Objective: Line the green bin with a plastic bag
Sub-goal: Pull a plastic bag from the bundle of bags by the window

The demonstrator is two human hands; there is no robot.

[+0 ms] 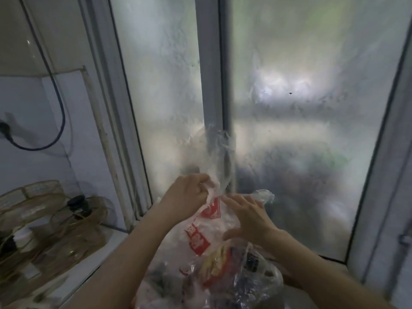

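A thin clear plastic bag (219,157) rises in front of the frosted window, blurred by motion. My left hand (186,194) is closed on its lower end, pinching the plastic. Just right of it, my right hand (247,216) hovers with fingers spread, resting against a white bag with red print (200,233). Below both hands lies a heap of crumpled plastic bags (223,275). No green bin is in view.
A frosted sliding window (301,108) with a grey centre post fills the background. At the left, a transparent container of bottles (51,228) stands on a white ledge. A dark cable (55,94) runs down the wall to a plug.
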